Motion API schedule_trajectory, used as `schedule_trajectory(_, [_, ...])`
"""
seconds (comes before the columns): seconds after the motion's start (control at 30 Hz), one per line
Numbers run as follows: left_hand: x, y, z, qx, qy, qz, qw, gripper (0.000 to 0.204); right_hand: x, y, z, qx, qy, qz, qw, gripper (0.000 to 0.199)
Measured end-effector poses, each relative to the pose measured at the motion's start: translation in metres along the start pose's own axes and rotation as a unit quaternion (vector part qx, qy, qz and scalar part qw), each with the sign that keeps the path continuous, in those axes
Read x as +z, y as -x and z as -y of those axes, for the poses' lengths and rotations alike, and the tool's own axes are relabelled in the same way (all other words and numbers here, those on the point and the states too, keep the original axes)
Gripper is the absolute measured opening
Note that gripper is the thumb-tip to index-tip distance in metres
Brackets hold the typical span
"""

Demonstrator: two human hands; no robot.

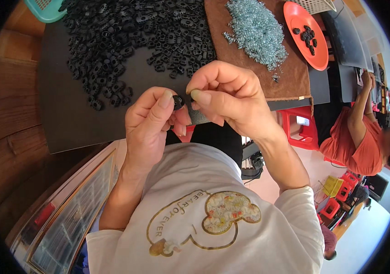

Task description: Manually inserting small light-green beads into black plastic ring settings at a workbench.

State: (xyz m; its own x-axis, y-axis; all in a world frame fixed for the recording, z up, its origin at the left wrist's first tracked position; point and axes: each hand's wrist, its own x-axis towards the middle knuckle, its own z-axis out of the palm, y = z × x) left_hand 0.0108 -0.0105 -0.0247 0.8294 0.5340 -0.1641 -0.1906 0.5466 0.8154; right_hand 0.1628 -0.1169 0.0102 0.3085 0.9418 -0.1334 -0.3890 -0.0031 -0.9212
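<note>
My left hand [148,115] is closed, pinching a small black plastic cord lock piece [177,102] between thumb and fingers. Just to its right, my right hand [235,97] is closed in a pinch; what sits between its fingertips is too small and hidden to make out. Both hands are raised close together over the near edge of the dark table. Beyond them spreads a big heap of black cord lock pieces [126,36]. To the right lies a pile of small silvery springs [259,34] on a brown cloth [290,84].
An orange plate [320,57] with several black pieces stands at the right, near a beige basket [316,4]. A green container [49,13] is at the far left corner of the table [62,123]. A red stool [297,130] and a seated person in orange [357,141] are at the right.
</note>
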Motion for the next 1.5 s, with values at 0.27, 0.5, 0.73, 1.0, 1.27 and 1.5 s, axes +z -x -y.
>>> schedule_trajectory(0.27, [0.002, -0.001, 0.000, -0.002, -0.013, -0.005, 1.000, 0.025, 0.003, -0.001, -0.005, 0.014, -0.038, -0.013, 0.999, 0.002])
schedule_trajectory(0.5, [0.000, -0.001, 0.000, -0.008, -0.021, -0.006, 1.000, 0.024, 0.006, -0.001, -0.005, 0.030, 0.004, -0.030, 0.999, 0.005])
schedule_trajectory(0.73, [0.002, 0.000, -0.001, -0.008, -0.048, -0.009, 0.999, 0.025, 0.010, 0.002, -0.004, 0.033, 0.041, -0.046, 0.998, 0.007])
schedule_trajectory(1.0, [-0.001, 0.001, -0.001, 0.006, -0.108, 0.006, 0.994, 0.025, 0.006, 0.004, 0.000, 0.043, 0.059, -0.022, 0.997, 0.007])
schedule_trajectory(1.27, [0.001, 0.003, -0.001, 0.008, -0.125, 0.011, 0.992, 0.024, 0.004, 0.006, 0.003, 0.067, 0.060, -0.020, 0.996, 0.004])
schedule_trajectory(1.5, [0.006, 0.003, 0.001, 0.015, -0.157, 0.005, 0.987, 0.022, 0.003, 0.011, 0.000, 0.071, 0.047, -0.023, 0.996, 0.006])
